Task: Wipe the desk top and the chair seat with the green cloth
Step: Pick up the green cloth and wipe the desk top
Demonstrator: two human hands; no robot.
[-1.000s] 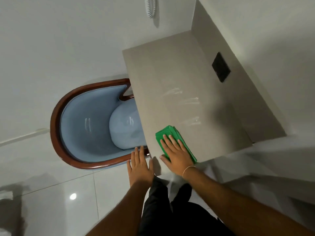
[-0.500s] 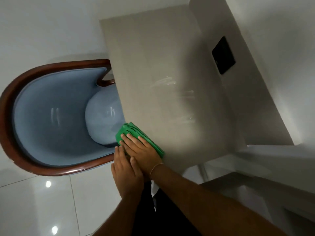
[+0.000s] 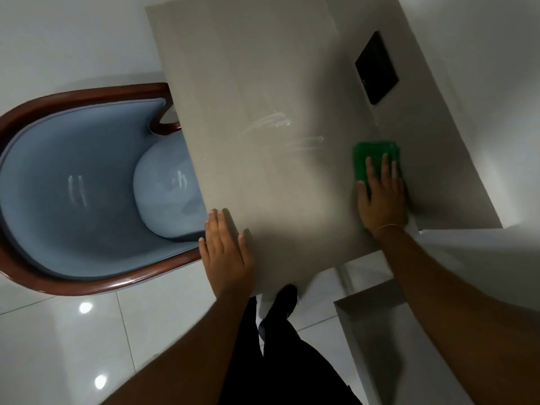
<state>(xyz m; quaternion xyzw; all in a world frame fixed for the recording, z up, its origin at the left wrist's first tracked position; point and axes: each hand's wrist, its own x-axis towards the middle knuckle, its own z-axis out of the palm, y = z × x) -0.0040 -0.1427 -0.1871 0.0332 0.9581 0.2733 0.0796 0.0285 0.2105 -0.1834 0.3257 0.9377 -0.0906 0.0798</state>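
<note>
The beige desk top [image 3: 257, 83] fills the middle of the view. A folded green cloth [image 3: 371, 156] lies on its right side, close to the upright back panel. My right hand [image 3: 380, 197] presses flat on the cloth, fingers spread over it. My left hand [image 3: 225, 252] rests flat and open on the near left corner of the desk. The chair [image 3: 67, 159] stands to the left, with blue upholstery and a dark wooden rim; its rounded seat [image 3: 166, 185] is partly tucked under the desk edge.
A black wall plate [image 3: 377, 71] sits on the desk's upright back panel. Glossy white floor tiles [image 3: 73, 346] lie below. A low grey shelf [image 3: 380, 331] is at the lower right. My dark trousers and a shoe [image 3: 283, 299] show under the desk's near edge.
My right hand has slid the green cloth from the desk's near left corner across to the right side. My left hand has moved up onto the near left corner.
</note>
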